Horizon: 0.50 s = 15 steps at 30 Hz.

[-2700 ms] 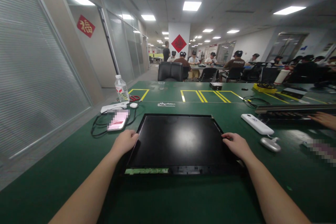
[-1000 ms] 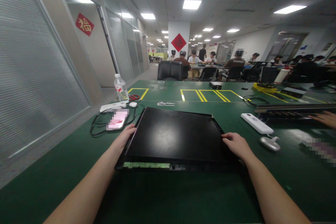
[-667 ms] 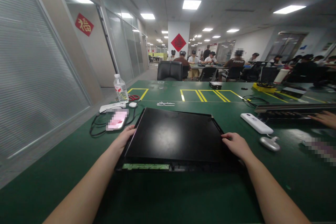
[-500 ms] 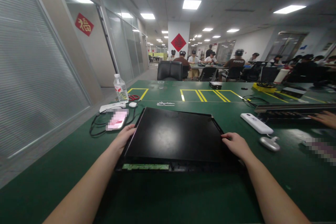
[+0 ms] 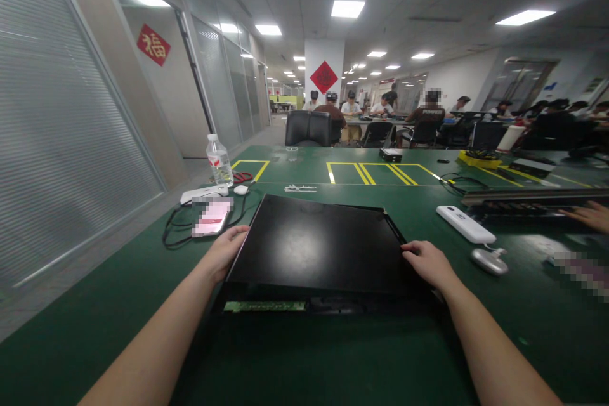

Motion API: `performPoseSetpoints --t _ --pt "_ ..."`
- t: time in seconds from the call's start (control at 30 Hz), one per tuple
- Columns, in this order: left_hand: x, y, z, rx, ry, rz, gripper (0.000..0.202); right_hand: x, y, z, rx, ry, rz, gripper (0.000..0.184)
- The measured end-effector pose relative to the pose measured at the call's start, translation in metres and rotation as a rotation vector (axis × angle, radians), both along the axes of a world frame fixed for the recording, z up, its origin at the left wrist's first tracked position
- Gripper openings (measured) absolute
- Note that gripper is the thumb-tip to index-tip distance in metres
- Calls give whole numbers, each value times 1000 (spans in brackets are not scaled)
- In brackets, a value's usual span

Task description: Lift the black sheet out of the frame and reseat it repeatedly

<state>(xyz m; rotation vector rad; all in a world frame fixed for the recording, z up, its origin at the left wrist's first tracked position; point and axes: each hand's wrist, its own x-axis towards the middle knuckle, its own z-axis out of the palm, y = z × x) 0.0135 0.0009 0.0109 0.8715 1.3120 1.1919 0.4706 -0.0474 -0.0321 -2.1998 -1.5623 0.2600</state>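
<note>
In the head view a flat black screen panel (image 5: 314,244) lies tilted over a dark frame (image 5: 390,306). A strip of green circuit board (image 5: 265,306) shows in the frame along the near edge. My left hand (image 5: 229,250) is closed on the panel's left edge, thumb on top and the other fingers mostly hidden below. At the opposite side my right hand (image 5: 425,261) is closed at the right edge, its thumb and forefinger pressed to the border. Whether it grips the panel alone or the frame too, I cannot tell.
To the left are a phone (image 5: 212,217), a black cable (image 5: 172,235) and a water bottle (image 5: 219,162). On the right lie a white power bank (image 5: 464,223) and a silver device (image 5: 489,261). A co-worker's hand (image 5: 590,214) reaches over another dark frame (image 5: 514,208).
The gap between the panel's near edge and the circuit board strip has widened slightly. My left hand has shifted a little right; my right hand has hardly moved.
</note>
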Motion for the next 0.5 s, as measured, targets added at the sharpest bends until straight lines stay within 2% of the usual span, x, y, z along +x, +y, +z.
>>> performPoseSetpoints --t 0.13,0.33,0.5 --pt "5 -5 7 -17 -35 18 20 0 0 0 11 5 0 30" --pt "11 -12 19 -61 -37 30 9 1 1 -3 36 -3 7 29" --pt "12 -13 21 -62 -35 32 8 2 2 -5 38 -6 14 30"
